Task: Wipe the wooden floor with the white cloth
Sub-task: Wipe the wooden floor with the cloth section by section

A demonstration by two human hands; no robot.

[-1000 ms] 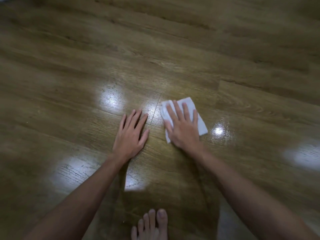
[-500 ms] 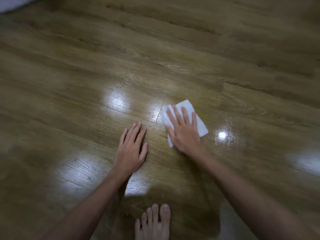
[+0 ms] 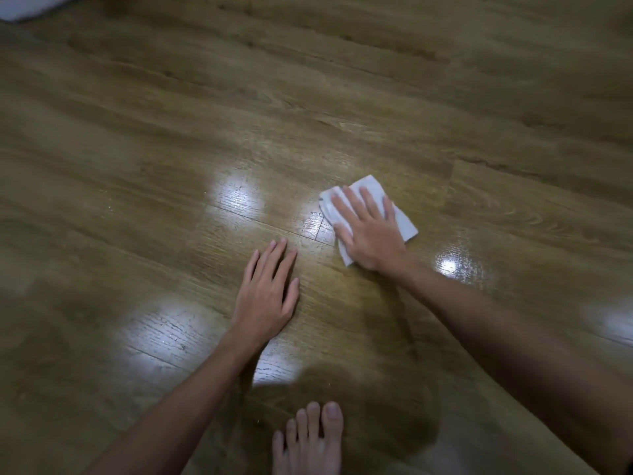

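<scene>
The right hand [image 3: 371, 234] lies flat with fingers spread on the folded cloth [image 3: 404, 224], pressing it to the floor [image 3: 342, 97] beside a plank joint. The left hand [image 3: 267, 296] rests flat on bare boards just beside it, fingers straight. A bare foot [image 3: 310, 440] stands near the bottom edge of the view.

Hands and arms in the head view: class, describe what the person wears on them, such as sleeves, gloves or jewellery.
Both arms are bare as far up as the picture shows: no sleeves. The left hand and right hand wear no gloves, and no rings, watch or bracelets show on the fingers or wrists. The fingernails look short and unpainted.
</scene>
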